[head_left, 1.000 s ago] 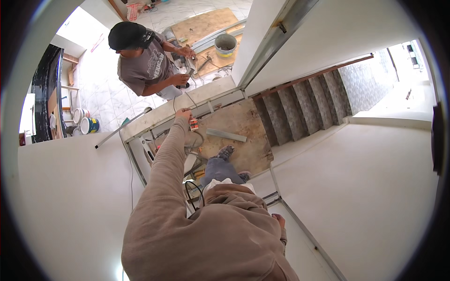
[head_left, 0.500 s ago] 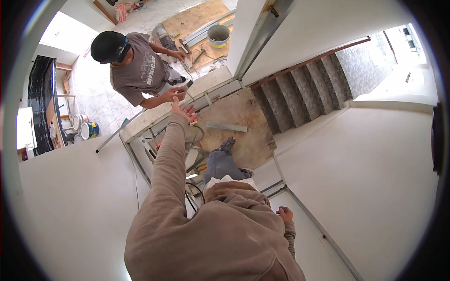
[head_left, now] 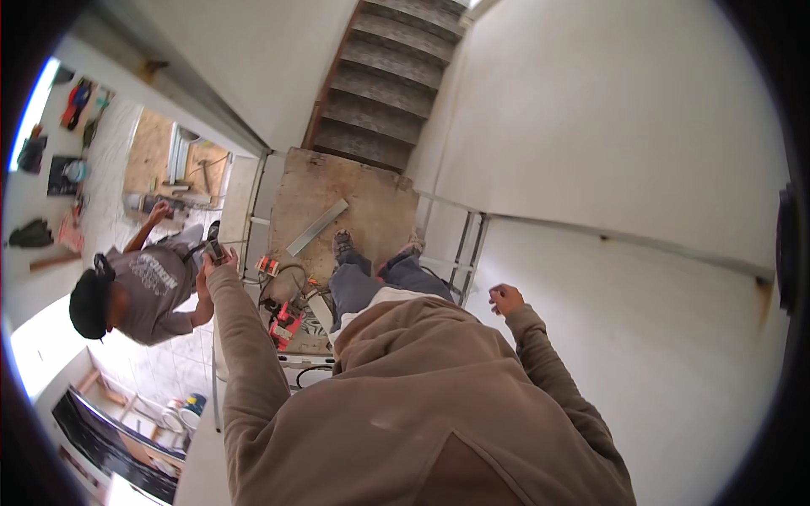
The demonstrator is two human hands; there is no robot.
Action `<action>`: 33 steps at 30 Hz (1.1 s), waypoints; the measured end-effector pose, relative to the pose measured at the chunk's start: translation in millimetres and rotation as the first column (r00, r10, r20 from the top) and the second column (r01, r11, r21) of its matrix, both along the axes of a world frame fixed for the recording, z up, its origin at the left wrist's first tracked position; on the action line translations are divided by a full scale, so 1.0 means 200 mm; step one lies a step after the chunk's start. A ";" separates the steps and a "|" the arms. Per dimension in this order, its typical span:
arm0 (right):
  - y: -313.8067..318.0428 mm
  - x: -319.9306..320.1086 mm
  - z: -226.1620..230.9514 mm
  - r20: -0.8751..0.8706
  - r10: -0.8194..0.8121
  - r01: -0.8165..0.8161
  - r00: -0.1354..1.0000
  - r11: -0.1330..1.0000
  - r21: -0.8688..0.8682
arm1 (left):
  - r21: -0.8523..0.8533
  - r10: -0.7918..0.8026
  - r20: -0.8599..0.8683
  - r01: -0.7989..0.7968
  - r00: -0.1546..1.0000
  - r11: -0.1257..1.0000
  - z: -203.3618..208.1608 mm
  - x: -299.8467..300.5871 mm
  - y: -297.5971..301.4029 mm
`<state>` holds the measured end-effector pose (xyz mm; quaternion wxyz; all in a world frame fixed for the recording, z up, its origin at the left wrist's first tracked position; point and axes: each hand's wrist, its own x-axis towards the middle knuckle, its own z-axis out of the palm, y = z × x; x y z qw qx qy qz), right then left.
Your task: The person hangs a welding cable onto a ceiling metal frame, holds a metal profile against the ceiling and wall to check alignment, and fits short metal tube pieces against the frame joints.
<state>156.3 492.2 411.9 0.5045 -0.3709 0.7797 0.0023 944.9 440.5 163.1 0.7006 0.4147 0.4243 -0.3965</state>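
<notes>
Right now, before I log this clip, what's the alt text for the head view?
The person's left hand is at a small dark object beside a co-worker's hand; whose grip holds it is unclear. The right hand is apart, loosely curled. Underfoot is a stained wooden board with a metal strip, near grey stairs.

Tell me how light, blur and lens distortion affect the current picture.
Head view: the bright patch at the far left is washed out; head view: the fisheye darkens the corners and bends the long metal rail on the right; head view: the small dark object at the left hand looks too soft to identify.
</notes>
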 end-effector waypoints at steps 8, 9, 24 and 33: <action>0.25 0.01 -0.17 -0.018 -0.105 0.102 0.994 0.989 -0.106 | -0.389 -0.509 0.071 0.494 0.858 0.778 0.27 -0.93 -0.17; 0.24 0.04 -0.15 -0.023 -0.128 0.125 0.992 0.987 -0.102 | -0.416 -0.623 0.089 0.597 0.777 0.686 0.35 -1.11 -0.19; -0.29 0.05 1.14 0.239 -0.055 0.236 0.969 0.479 -0.846 | -0.128 -0.324 0.941 0.778 -0.101 -0.615 2.23 -3.06 -0.65; -0.06 -0.70 1.91 0.243 0.205 0.165 0.948 0.335 -0.928 | 0.347 0.408 0.912 0.594 -0.035 -0.726 3.13 -3.68 -0.65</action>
